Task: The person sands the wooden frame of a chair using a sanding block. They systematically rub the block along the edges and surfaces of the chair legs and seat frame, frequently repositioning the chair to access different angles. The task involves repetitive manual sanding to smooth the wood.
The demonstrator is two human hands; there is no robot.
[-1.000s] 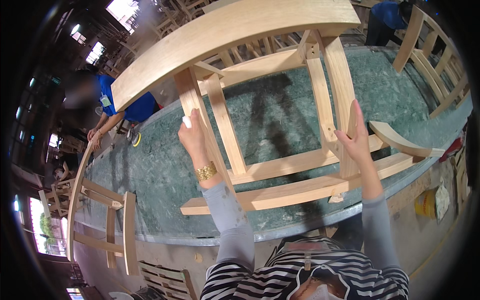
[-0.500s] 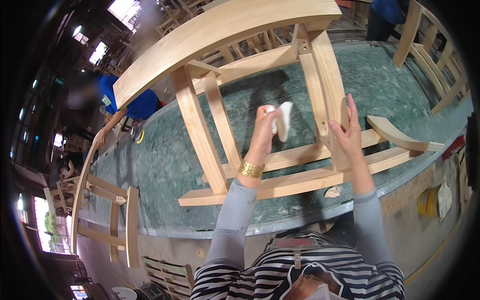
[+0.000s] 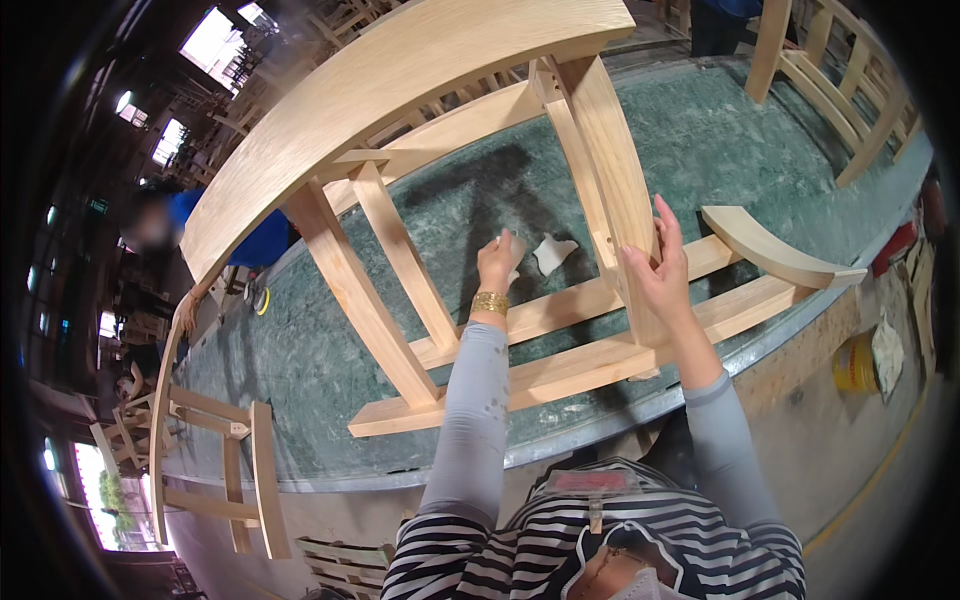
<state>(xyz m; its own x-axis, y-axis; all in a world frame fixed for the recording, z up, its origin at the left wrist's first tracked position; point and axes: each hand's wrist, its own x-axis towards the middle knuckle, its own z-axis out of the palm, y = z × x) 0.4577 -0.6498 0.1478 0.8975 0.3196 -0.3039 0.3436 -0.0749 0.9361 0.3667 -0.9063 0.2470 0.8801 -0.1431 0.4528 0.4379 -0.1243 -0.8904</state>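
A pale wooden chair frame (image 3: 380,280) lies on the green worktable, its wide curved board raised at the far side. My left hand (image 3: 492,264) is inside the frame, low over the tabletop, with closed fingers around a thin white scrap (image 3: 516,254) that looks like cloth or paper. Just right of it a second crumpled white scrap (image 3: 553,254) rests on the table. My right hand (image 3: 662,276) lies against the right upright post (image 3: 605,165), fingers stretched upward and the thumb toward the post's face.
The green worktable (image 3: 690,130) curves around the frame. Another wooden frame (image 3: 262,480) stands at the left, and slatted chair parts (image 3: 850,100) stand at the far right. A person in blue (image 3: 262,240) is at the table's left edge. A yellow bucket (image 3: 853,364) sits lower right.
My left hand has come down and left toward the tabletop. One white scrap now lies apart on the table. The view has shifted; my right hand stays at the post.
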